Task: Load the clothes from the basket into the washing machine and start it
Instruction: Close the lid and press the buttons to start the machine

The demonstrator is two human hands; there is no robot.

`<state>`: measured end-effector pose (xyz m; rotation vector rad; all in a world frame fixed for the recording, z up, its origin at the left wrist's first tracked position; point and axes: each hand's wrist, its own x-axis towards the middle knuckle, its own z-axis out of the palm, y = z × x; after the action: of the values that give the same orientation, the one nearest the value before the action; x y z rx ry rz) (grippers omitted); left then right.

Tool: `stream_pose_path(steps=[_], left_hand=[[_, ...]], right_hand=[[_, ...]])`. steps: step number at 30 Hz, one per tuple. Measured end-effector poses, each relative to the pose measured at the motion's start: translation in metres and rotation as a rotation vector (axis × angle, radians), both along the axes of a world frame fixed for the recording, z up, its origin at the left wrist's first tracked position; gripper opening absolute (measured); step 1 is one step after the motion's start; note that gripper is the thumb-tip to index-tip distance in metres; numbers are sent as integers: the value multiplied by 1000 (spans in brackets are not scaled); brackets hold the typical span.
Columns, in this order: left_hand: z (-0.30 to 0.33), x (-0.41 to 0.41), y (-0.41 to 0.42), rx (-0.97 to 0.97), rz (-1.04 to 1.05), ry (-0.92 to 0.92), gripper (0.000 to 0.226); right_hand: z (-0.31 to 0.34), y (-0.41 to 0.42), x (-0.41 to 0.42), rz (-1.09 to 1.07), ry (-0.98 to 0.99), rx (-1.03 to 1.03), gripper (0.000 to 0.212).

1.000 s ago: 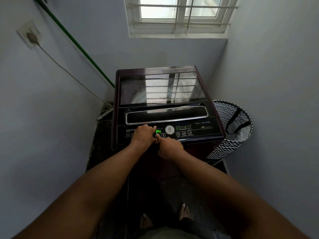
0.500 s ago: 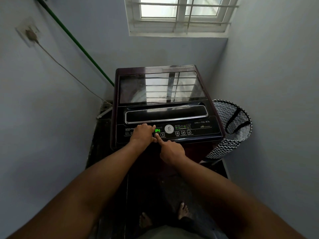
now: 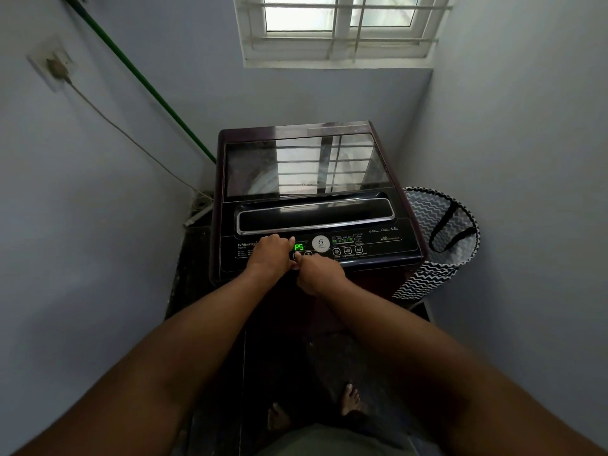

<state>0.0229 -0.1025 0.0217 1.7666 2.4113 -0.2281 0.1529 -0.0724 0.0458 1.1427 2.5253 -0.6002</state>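
A dark top-load washing machine (image 3: 316,199) stands in the corner with its glass lid closed. Its control panel (image 3: 371,246) runs along the front, and the green display (image 3: 299,247) reads P5. My left hand (image 3: 271,255) rests on the panel left of the display, fingers loosely curled. My right hand (image 3: 320,274) has its fingers curled, with the index finger stretched out and its tip on a button just under the display. A black-and-white zigzag laundry basket (image 3: 437,245) stands to the right of the machine; no clothes show inside it.
Walls close in on both sides. A green pipe (image 3: 141,77) runs down the left wall, and a cable hangs from a wall socket (image 3: 54,65) to the floor. A barred window (image 3: 339,28) is above. My bare feet (image 3: 348,399) stand on the dark floor.
The display has changed from P4 to P5. My right index finger has stayed at the button under the display, and the left hand has not moved.
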Motion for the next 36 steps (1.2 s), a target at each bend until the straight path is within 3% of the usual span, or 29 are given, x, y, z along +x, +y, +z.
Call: stream_pose_path(steps=[3, 7, 12, 17, 22, 25, 36], left_hand=[[-1, 1, -1, -3, 2, 9, 70], [-2, -1, 3, -24, 14, -8, 74], [-2, -1, 7, -37, 27, -35, 74], [5, 4, -2, -27, 46, -26, 66], [10, 13, -5, -16, 87, -45, 67], [9, 18, -10, 1, 104, -43, 81], [0, 33, -14, 115, 30, -40, 98]], right_hand=[[-11, -10, 18, 8, 10, 25, 75], [-18, -14, 25, -12, 22, 38, 83], [-10, -6, 10, -11, -2, 63, 73], [7, 3, -11, -20, -42, 11, 36], [-1, -8, 11, 46, -85, -32, 80], [-11, -13, 33, 87, -74, 21, 89], [6, 15, 42, 157, -5, 120, 56]])
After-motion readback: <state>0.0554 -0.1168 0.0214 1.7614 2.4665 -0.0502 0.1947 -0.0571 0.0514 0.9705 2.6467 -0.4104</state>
